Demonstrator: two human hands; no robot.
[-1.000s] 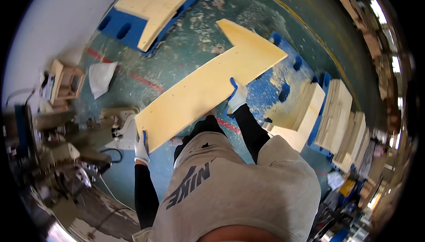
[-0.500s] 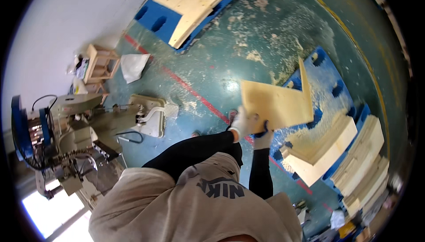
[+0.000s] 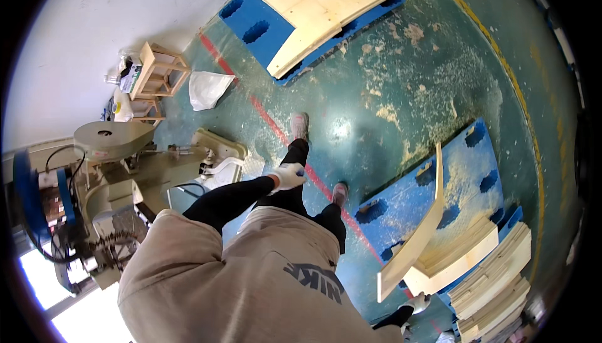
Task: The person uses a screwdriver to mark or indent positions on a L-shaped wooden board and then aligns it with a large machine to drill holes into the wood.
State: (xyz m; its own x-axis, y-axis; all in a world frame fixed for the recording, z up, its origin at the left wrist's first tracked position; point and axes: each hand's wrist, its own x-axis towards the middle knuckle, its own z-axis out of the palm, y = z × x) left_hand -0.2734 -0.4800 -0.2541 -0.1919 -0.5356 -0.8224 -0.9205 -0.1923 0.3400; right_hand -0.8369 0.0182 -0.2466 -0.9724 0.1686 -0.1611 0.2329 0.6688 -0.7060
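My left hand (image 3: 288, 177), in a white glove, hangs in front of my legs with loosely bent fingers and nothing in it. Low on the right, my right hand (image 3: 417, 303), also gloved, is empty beside the near end of the stacked boards, its fingers slightly apart. Whether it touches them I cannot tell. A thin plywood panel (image 3: 414, 233) stands on edge, tilted, at the blue pallet (image 3: 401, 192), which is strewn with sawdust. Against its right side lies a stack of angled plywood pieces (image 3: 461, 249).
Further right are more stacked plywood strips (image 3: 492, 274). Another blue pallet (image 3: 276, 45) at the back carries shaped plywood boards (image 3: 320, 4). To the left stand a machine (image 3: 113, 186), a wooden stool (image 3: 160, 70) and a white bag (image 3: 209, 89). Red tape (image 3: 268, 117) crosses the green floor.
Both hands have let go of the plywood panel, which now stands on edge at the right pallet. My left hand has moved left, my right hand down and right. The view has shifted.
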